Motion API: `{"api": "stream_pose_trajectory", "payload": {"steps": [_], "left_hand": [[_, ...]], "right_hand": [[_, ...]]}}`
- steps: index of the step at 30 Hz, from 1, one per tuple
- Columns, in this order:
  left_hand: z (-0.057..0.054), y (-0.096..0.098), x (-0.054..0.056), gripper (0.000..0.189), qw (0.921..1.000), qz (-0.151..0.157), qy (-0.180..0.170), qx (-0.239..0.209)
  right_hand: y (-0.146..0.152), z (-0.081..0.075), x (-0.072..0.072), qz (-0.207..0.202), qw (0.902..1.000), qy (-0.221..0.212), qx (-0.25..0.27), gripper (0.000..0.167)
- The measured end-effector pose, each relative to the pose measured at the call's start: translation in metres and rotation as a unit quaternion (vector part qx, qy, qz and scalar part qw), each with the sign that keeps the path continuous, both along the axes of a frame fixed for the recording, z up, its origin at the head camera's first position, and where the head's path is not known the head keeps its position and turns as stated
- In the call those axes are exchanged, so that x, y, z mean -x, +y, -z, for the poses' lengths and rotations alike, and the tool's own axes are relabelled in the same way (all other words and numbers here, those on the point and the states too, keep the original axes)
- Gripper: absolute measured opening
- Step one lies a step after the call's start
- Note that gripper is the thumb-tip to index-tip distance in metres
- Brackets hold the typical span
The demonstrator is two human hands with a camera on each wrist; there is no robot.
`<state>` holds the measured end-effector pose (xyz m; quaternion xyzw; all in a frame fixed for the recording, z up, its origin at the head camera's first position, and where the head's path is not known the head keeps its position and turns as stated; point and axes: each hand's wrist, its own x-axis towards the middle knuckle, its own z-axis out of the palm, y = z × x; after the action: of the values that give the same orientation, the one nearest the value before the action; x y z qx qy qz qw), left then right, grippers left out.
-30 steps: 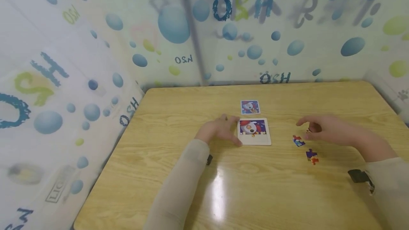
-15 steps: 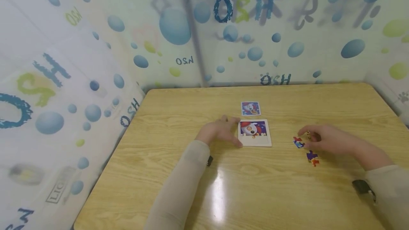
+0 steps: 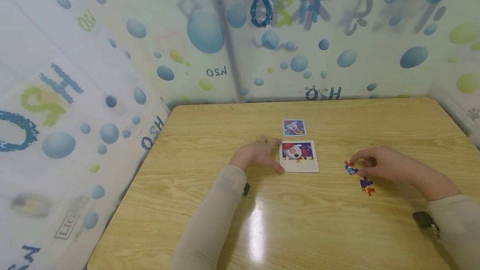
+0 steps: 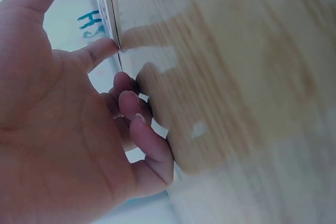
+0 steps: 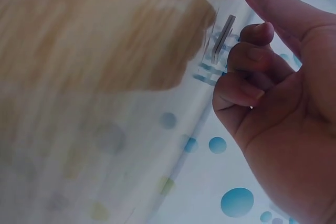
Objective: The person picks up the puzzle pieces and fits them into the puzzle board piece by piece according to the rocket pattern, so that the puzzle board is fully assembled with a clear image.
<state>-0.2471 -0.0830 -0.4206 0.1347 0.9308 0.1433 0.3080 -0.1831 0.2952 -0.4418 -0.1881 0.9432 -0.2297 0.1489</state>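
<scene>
My left hand (image 3: pixel 256 155) rests at the left edge of a square puzzle board (image 3: pixel 300 166). Its thumb and forefinger are spread and touch the board near two corners. In the left wrist view the other fingers (image 4: pixel 152 140) are bent against the tabletop. The board's upper half shows a cartoon dog picture; the lower half is pale. My right hand (image 3: pixel 386 163) pinches a red and blue puzzle piece (image 3: pixel 351 169) between thumb and forefinger, low over the table. A purple and orange puzzle piece (image 3: pixel 366 186) lies just below. Another piece (image 5: pixel 223 40) shows edge-on in the right wrist view.
A small picture card (image 3: pixel 294 128) with a similar dog lies behind the board. The wooden table (image 3: pixel 202 136) meets bubble-patterned walls (image 3: pixel 270 66) at the back and left. Dark straps sit at both wrists.
My right hand has come lower and its forefinger has closed down to the red and blue piece. A piece seen under that hand before is now hidden. The left hand stays put.
</scene>
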Motion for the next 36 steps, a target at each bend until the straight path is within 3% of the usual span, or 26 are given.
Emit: {"api": "stream_pose_trajectory", "payload": {"steps": [7, 12, 20, 31, 36], "left_hand": [[0.003, 0.0, -0.001, 0.108, 0.9999, 0.003, 0.011, -0.007], [0.003, 0.0, -0.001, 0.108, 1.0, -0.002, 0.0, -0.006], [0.003, -0.001, -0.002, 0.108, 1.0, 0.003, 0.002, -0.007], [0.002, -0.001, -0.002, 0.107, 0.9999, 0.005, 0.006, -0.007], [0.0, -0.001, -0.003, 0.108, 0.9999, 0.003, 0.008, -0.012]], "right_hand": [[0.001, 0.001, 0.001, -0.01, 0.9998, 0.016, -0.001, 0.027], [0.001, 0.002, 0.0, -0.026, 0.9993, 0.024, -0.006, 0.023], [0.001, 0.003, -0.002, -0.036, 0.999, 0.024, -0.008, 0.03], [-0.007, -0.006, -0.001, -0.003, 0.9998, -0.003, 0.018, 0.034], [-0.017, -0.014, 0.004, 0.001, 0.9997, 0.008, 0.023, 0.032]]}}
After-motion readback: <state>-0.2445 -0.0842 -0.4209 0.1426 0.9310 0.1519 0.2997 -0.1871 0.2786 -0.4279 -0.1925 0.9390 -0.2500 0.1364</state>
